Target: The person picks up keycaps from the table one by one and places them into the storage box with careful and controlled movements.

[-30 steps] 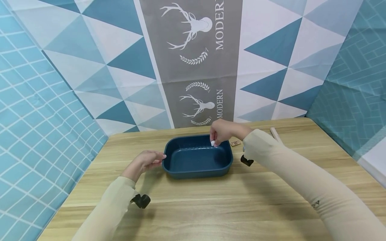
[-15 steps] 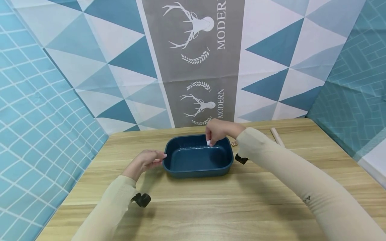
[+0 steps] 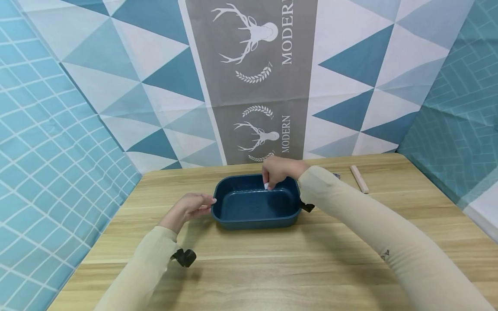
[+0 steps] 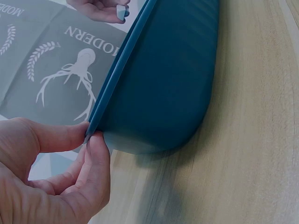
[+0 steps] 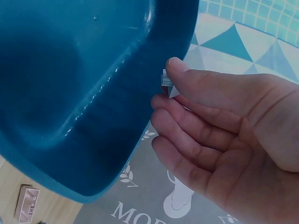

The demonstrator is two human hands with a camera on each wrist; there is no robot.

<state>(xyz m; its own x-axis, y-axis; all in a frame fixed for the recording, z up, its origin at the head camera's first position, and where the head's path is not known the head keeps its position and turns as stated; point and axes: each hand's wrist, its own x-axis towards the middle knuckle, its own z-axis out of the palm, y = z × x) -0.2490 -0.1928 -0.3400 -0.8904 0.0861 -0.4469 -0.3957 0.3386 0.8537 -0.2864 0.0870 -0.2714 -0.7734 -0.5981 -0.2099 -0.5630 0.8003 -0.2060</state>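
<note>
A dark blue rectangular basin stands on the wooden table, nothing visible lying inside it. My left hand pinches its left rim between thumb and fingers, clearly seen in the left wrist view. Over the back right part of the basin, my right hand holds a small white piece between thumb and forefinger. That piece shows thin stacked layers and a pointed corner in the right wrist view; its kind is unclear. The other fingers of this hand are loosely curled.
A pale wooden bar lies at the back right of the table. A small brown lettered block lies beside the basin. A greyish thing is mostly hidden by the right sleeve. Patterned sheets hang behind the table.
My right hand has moved slightly left over the basin, still holding the white piece. The sleeve now hides the brown block in the head view. My left hand stays at the rim.
</note>
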